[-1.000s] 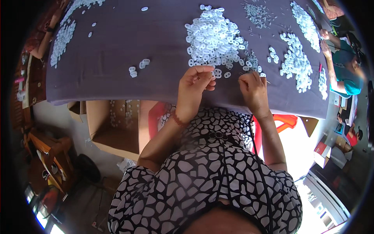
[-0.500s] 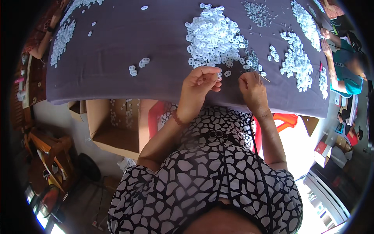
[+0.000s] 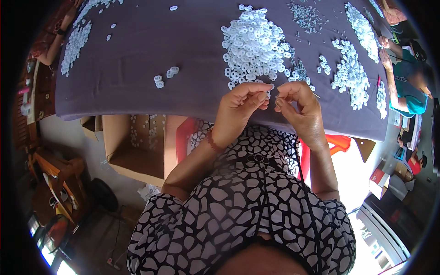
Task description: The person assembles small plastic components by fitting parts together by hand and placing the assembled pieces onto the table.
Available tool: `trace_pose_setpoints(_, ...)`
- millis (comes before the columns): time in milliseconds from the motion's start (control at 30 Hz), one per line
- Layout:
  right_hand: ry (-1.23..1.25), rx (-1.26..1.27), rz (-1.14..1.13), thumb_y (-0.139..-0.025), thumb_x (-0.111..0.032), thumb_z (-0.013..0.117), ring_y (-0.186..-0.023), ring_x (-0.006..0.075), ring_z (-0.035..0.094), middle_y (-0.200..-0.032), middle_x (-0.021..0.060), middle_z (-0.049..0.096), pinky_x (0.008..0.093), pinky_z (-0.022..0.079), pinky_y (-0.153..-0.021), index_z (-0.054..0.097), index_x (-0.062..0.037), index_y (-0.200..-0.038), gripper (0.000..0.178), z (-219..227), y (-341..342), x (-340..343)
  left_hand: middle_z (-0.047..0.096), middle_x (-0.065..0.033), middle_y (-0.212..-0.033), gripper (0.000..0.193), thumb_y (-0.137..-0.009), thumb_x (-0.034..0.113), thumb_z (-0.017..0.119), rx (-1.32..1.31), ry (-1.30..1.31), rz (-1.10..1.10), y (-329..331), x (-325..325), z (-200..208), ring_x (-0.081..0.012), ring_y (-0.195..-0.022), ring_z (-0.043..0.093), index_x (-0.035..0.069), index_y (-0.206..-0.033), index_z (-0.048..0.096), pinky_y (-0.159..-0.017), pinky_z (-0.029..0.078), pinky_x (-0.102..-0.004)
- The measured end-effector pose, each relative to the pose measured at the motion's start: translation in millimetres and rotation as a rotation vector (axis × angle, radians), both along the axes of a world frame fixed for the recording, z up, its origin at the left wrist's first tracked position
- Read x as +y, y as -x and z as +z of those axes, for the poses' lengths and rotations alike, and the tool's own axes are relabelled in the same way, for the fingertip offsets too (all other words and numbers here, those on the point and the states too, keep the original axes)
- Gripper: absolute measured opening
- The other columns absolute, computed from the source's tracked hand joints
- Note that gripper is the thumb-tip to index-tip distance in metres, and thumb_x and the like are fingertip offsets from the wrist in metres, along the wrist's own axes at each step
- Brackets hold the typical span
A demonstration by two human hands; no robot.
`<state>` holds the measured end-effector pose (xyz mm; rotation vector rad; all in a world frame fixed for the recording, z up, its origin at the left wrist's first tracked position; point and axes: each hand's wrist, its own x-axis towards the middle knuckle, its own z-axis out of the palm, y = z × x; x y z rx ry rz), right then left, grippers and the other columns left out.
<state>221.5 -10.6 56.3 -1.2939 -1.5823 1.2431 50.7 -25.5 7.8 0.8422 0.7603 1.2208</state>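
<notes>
My left hand (image 3: 239, 108) pinches a small white oval piece with two holes (image 3: 272, 86) between thumb and fingertips, just over the near part of the table. Close beside it, my right hand (image 3: 302, 109) is closed in a pinch. Whatever its fingertips hold is too small to make out. The two sets of fingertips nearly meet. Beyond them lies a large heap of the same white oval pieces (image 3: 254, 43). A small scatter of grey metal pins or screws (image 3: 299, 69) lies at the heap's right side, partly behind my right hand.
A dark cloth covers the table (image 3: 123, 59). More metal pins (image 3: 306, 19) and another white heap (image 3: 350, 75) lie to the right. Several stacked pieces (image 3: 159, 81) sit at left. An open cardboard box (image 3: 135, 158) stands below the edge. People work at both sides.
My right hand has come up off the table by the small metal pins and moved left to meet my left hand. The left hand has shifted slightly right, still holding the white piece.
</notes>
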Motion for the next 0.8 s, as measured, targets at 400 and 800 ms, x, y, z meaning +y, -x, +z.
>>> trace_pose_setpoints(400, -0.365, -0.33, 0.118, -0.085, 0.007, 0.061, -0.073, 0.0099, 0.056, -0.087, 0.0032, 0.056, 0.0227, 0.05, -0.064, 0.062, -0.0019, -0.095, 0.013, -2.6, -0.1, 6.5, 0.064, -0.0057, -0.096, 0.022, -0.093, 0.007, 0.059, 0.029, 0.034, 0.038, 0.2, -4.7, 8.0, -0.0122, -0.086, 0.062, -0.001, -0.114, 0.06, -0.079, 0.052, -0.025)
trace_pose_setpoints(800, -0.148, -0.142, 0.011, -0.083, 0.009, 0.061, -0.082, 0.0088, 0.056, -0.092, 0.0021, 0.057, 0.0225, 0.052, -0.069, 0.055, -0.0021, -0.106, 0.026, -11.9, 3.5, -0.7, 0.063, -0.0061, -0.098, 0.021, -0.093, 0.005, 0.059, 0.068, 0.017, 0.058, -1.2, -6.4, 3.8, -0.0115, -0.085, 0.062, -0.001, -0.113, 0.06, -0.08, 0.052, -0.0253)
